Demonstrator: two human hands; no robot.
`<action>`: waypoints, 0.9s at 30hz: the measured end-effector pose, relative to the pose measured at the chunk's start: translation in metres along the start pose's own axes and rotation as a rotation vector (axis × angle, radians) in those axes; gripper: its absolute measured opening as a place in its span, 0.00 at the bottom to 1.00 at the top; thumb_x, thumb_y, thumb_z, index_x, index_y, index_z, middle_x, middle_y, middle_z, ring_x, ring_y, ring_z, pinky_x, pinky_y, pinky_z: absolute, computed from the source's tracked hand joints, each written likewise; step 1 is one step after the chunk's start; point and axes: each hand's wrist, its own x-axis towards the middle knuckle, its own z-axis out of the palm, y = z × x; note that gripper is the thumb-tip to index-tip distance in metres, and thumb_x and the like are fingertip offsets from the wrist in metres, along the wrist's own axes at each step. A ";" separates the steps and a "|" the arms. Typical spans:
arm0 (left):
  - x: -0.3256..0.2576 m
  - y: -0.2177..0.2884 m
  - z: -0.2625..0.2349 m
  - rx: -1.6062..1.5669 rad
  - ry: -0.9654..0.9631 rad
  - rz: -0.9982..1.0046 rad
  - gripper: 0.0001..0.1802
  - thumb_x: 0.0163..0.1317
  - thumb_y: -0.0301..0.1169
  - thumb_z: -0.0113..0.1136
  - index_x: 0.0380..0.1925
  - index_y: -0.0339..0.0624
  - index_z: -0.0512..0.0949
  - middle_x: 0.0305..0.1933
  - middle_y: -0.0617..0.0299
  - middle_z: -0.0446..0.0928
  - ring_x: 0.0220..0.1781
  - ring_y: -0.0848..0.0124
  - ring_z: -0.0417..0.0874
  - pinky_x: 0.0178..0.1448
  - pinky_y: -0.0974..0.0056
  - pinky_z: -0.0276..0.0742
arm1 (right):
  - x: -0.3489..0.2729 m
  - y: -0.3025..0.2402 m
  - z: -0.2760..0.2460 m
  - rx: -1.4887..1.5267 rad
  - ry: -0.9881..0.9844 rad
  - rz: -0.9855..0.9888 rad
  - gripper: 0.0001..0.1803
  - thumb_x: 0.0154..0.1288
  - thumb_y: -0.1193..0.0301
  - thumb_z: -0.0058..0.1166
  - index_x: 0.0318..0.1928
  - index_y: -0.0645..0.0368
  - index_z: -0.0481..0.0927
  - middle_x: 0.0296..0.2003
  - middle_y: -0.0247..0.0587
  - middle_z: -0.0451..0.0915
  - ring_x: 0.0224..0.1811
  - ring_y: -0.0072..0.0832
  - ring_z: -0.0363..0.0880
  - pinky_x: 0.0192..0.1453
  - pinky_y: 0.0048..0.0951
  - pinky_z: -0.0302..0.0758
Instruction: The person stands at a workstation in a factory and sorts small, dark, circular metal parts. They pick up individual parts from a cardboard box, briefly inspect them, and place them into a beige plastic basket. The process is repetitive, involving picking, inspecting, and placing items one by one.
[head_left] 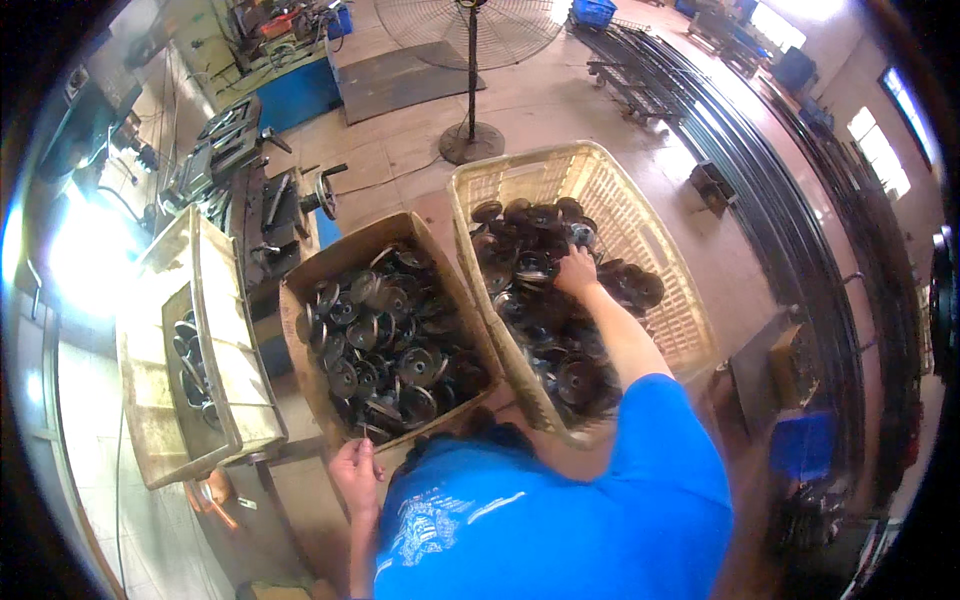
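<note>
Nearest to us is a blue shirt (560,510) with a white print on the chest. The two hands are well apart. We see the left hand (358,472) just outside the near left corner of a cardboard box (335,262), fingers curled in and thumb close to them; we cannot tell whether anything is pinched there. Dark, round metal wheels (420,365) fill that box from edge to edge, lying at all angles, some flat and some on their rims.

To the right of it, just beside its right edge, stands a cream plastic basket (640,230) with slotted walls. We find more wheels (582,380) heaped in it, from its near left corner up toward its far end. The right hand (576,268) reaches over this heap, in the basket's far half, its fingertips at a greyish wheel (581,234) on top; we cannot tell how firmly they close on it.

Left of the box we see a cream tub (235,330), tilted, with a few wheels in the bottom. Farther off are a machine's handwheel (325,193) beyond the box's far left corner, a fan stand (472,143) beyond the basket's far left corner, and, to the right, long dark bars (740,150) along the floor.
</note>
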 end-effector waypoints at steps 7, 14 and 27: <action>-0.005 -0.025 -0.006 0.018 0.004 -0.040 0.10 0.61 0.30 0.54 0.32 0.30 0.75 0.15 0.65 0.70 0.14 0.80 0.69 0.15 0.74 0.64 | 0.005 0.014 -0.005 -0.143 -0.111 -0.154 0.18 0.47 0.62 0.54 0.39 0.56 0.82 0.49 0.42 0.75 0.50 0.38 0.72 0.53 0.37 0.69; 0.004 -0.005 0.012 0.117 -0.095 -0.008 0.11 0.62 0.31 0.54 0.33 0.32 0.75 0.16 0.66 0.69 0.14 0.80 0.70 0.15 0.74 0.65 | 0.056 0.041 0.023 -0.068 -0.493 -0.180 0.20 0.48 0.62 0.50 0.39 0.61 0.81 0.45 0.50 0.78 0.48 0.39 0.77 0.52 0.35 0.74; 0.010 -0.002 -0.004 0.071 -0.088 0.020 0.11 0.61 0.32 0.55 0.30 0.33 0.75 0.16 0.67 0.70 0.13 0.81 0.70 0.15 0.75 0.63 | 0.004 0.065 0.002 0.775 0.613 -0.009 0.07 0.42 0.76 0.51 0.22 0.60 0.83 0.25 0.40 0.82 0.23 0.31 0.79 0.30 0.28 0.75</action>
